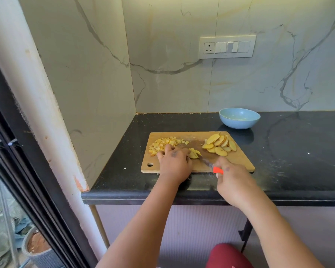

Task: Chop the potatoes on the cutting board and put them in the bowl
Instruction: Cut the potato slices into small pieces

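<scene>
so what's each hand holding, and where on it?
Right hand grips the knife by its red handle. Left hand holds down the potato piece being cut, fingers on top.

We have a single head-worn view, looking forward and down from above the near edge of the tabletop [298, 151], close over the cutting board [240, 161], with the far wall [182, 84] filling the upper half.
</scene>
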Action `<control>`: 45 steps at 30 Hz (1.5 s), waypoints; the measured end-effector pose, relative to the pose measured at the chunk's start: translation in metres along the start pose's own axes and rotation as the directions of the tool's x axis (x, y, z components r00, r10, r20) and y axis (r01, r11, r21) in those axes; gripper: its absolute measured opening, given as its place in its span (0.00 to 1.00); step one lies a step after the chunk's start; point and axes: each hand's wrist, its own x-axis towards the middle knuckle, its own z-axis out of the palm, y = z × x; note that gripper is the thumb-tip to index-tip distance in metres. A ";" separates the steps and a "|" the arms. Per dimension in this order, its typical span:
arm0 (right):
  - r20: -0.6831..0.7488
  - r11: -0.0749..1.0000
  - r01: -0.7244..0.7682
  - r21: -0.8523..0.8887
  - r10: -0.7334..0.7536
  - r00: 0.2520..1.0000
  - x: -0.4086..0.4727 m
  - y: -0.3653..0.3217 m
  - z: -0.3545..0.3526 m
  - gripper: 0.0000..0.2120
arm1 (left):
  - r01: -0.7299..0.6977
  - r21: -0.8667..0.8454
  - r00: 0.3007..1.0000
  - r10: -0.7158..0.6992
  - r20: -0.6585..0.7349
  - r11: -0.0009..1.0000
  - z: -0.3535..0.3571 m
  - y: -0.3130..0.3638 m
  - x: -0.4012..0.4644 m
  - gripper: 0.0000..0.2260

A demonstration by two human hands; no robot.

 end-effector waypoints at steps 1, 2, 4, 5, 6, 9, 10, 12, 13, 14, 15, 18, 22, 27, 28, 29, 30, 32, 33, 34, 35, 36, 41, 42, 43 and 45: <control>-0.057 0.999 0.023 0.023 -0.022 0.998 0.001 -0.001 0.000 0.10 | 0.009 -0.018 1.000 -0.010 -0.019 1.000 -0.001 0.000 -0.001 0.16; -0.109 0.998 0.048 0.039 -0.044 0.993 0.001 -0.003 0.001 0.11 | 0.019 -0.029 0.999 -0.019 -0.031 0.999 -0.002 0.001 -0.001 0.15; -0.131 0.997 0.065 0.044 -0.059 0.990 0.002 -0.006 0.009 0.12 | 0.025 -0.029 0.999 -0.026 -0.046 0.999 -0.003 0.001 -0.003 0.13; -0.104 0.998 0.056 0.029 -0.052 0.993 0.002 -0.008 0.014 0.13 | 0.021 -0.028 0.998 -0.022 -0.054 0.999 -0.003 0.001 -0.003 0.12; -0.070 0.999 0.042 0.005 -0.041 0.997 0.002 -0.010 0.019 0.15 | 0.019 -0.027 0.998 -0.021 -0.058 0.999 -0.003 0.001 -0.004 0.12; -0.031 0.996 0.032 -0.079 -0.034 0.999 0.002 -0.017 0.026 0.17 | 0.020 -0.004 0.998 -0.021 -0.056 1.000 -0.002 0.000 -0.003 0.12; -0.026 0.994 0.035 -0.101 -0.038 0.999 0.002 -0.021 0.027 0.17 | 0.015 0.011 0.998 -0.014 -0.058 1.000 -0.002 0.001 -0.003 0.12; -0.004 0.985 0.053 -0.164 -0.054 0.999 0.006 -0.031 0.028 0.18 | 0.013 0.023 0.998 -0.011 -0.069 1.000 -0.001 0.001 -0.002 0.11; 0.013 0.977 0.059 -0.203 -0.057 0.998 0.011 -0.037 0.027 0.19 | 0.015 0.019 0.997 -0.014 -0.079 1.000 0.000 0.001 -0.002 0.11; 0.034 0.973 0.055 -0.226 -0.049 0.998 0.017 -0.042 0.025 0.20 | 0.016 0.015 0.996 -0.015 -0.088 1.000 0.001 0.000 -0.002 0.12; 0.059 0.974 0.046 -0.222 -0.034 0.998 0.023 -0.047 0.022 0.21 | 0.017 0.016 0.996 -0.015 -0.092 1.000 0.001 0.000 -0.001 0.12; 0.116 0.987 0.022 -0.159 -0.003 0.993 0.032 -0.053 0.012 0.18 | 0.021 0.011 0.995 -0.020 -0.095 1.000 0.002 -0.001 0.000 0.12; 0.108 0.986 -0.010 -0.164 0.028 0.994 0.005 -0.033 0.003 0.15 | 0.032 0.009 0.998 -0.032 -0.048 0.999 0.001 -0.002 -0.001 0.12; 0.007 1.000 0.011 -0.005 -0.011 1.000 -0.008 -0.005 -0.003 0.11 | 0.040 -0.014 0.999 -0.040 -0.023 0.999 -0.004 0.000 -0.003 0.13; -0.053 0.999 0.030 0.031 -0.028 0.998 -0.004 -0.004 -0.001 0.11 | 0.045 -0.024 0.998 -0.046 -0.034 0.999 -0.005 0.000 -0.004 0.13; -0.101 0.997 0.051 0.051 -0.046 0.994 -0.002 -0.003 0.002 0.10 | 0.051 -0.027 0.998 -0.052 -0.040 0.998 -0.006 0.000 -0.004 0.14; -0.126 0.996 0.066 0.061 -0.058 0.990 0.000 -0.004 0.004 0.11 | 0.055 -0.025 0.998 -0.056 -0.038 0.998 -0.007 0.000 -0.004 0.14; -0.109 0.996 0.066 0.066 -0.059 0.992 0.003 -0.006 0.012 0.13 | 0.055 -0.008 0.998 -0.055 -0.024 0.998 -0.006 -0.001 -0.004 0.14; -0.084 0.997 0.050 0.050 -0.046 0.995 0.004 -0.008 0.017 0.15 | 0.054 -0.001 0.998 -0.054 -0.019 0.999 -0.006 0.000 -0.004 0.14; -0.062 0.999 0.032 0.031 -0.030 0.998 0.004 -0.009 0.021 0.16 | 0.055 0.007 0.998 -0.055 -0.016 0.998 -0.006 0.000 -0.004 0.14; -0.053 1.000 0.024 0.018 -0.023 0.998 0.005 -0.011 0.025 0.18 | 0.058 0.017 0.998 -0.057 -0.016 0.998 -0.006 0.000 -0.004 0.14; -0.049 1.000 0.024 0.004 -0.023 0.999 0.007 -0.013 0.027 0.19 | 0.057 0.027 0.998 -0.056 -0.020 0.998 -0.005 0.000 -0.003 0.15; -0.010 0.995 0.077 -0.064 -0.078 0.997 0.023 -0.028 0.026 0.20 | 0.031 0.028 0.998 -0.030 -0.052 0.999 -0.001 -0.001 -0.003 0.15; -0.002 0.995 0.075 -0.068 -0.076 0.997 0.027 -0.031 0.025 0.21 | 0.033 0.024 0.998 -0.031 -0.060 0.999 -0.001 -0.001 -0.003 0.15; 0.006 0.994 0.077 -0.072 -0.077 0.997 0.031 -0.033 0.025 0.22 | 0.035 0.028 0.997 -0.033 -0.066 0.999 -0.001 -0.001 -0.003 0.14; 0.031 0.995 0.071 -0.074 -0.069 0.997 0.033 -0.035 0.024 0.24 | 0.041 0.040 0.998 -0.039 -0.058 0.998 -0.002 -0.001 -0.003 0.14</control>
